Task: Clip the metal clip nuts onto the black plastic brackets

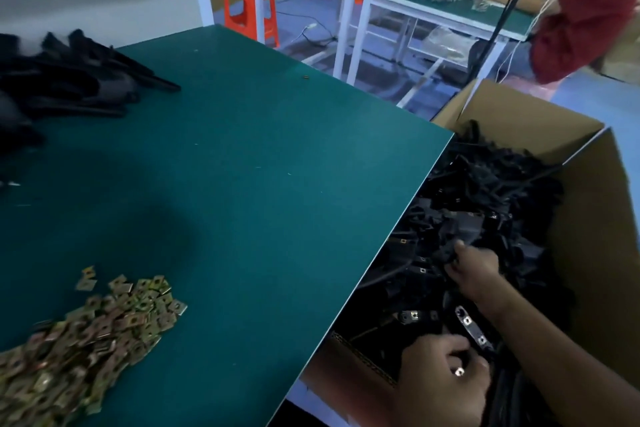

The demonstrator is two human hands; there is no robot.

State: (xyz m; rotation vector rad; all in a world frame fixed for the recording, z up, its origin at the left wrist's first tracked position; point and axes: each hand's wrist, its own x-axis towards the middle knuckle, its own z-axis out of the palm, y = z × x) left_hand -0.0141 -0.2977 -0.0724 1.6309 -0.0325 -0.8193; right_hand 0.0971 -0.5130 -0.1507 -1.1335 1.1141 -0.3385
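Reaching into the cardboard box (pixel 585 204) of black plastic brackets (pixel 491 191) with both hands

Right hand (pixel 476 269), arm stretched forward, curls its fingers round a bracket mid-box; left hand (pixel 446 378), near the box's front wall, is curled round another bracket, a small shiny piece showing between its fingers. The box sits just beside the green table's (pixel 242 156) right edge. Metal clip nuts (pixel 93 333) are heaped at the table's near-left corner, more brackets at its far-left edge, with bare surface between
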